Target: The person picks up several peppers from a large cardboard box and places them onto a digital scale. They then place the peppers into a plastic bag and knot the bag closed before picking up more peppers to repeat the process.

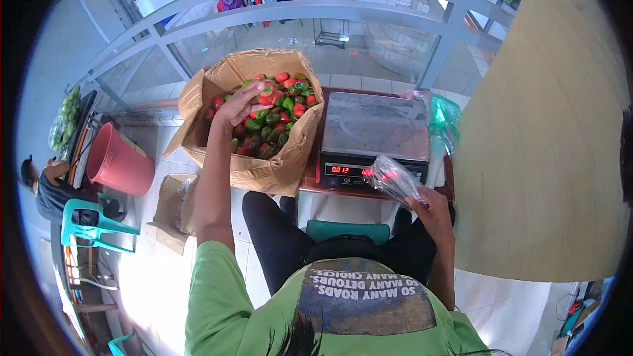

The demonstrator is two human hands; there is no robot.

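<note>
My left hand [240, 105] reaches into a large brown cardboard box [264, 175] filled with red and green peppers [273, 133]. A red pepper [267, 94] sits between its thumb and fingers, near the top of the pile. In my right hand [432, 207] a clear plastic bag [394, 179] is gripped by one end. It hangs over the front of a digital scale [376, 125], partly covering the lit red display. The scale's flat metal pan bears nothing that I can see.
The scale stands on a dark red table [447, 178]; a green plastic bag [444, 122] lies at its right. A pale curved panel [541, 145] rises on the right. To the left are a smaller carton [173, 214], a red bucket [122, 159], a turquoise chair [95, 223] and another person [56, 191].
</note>
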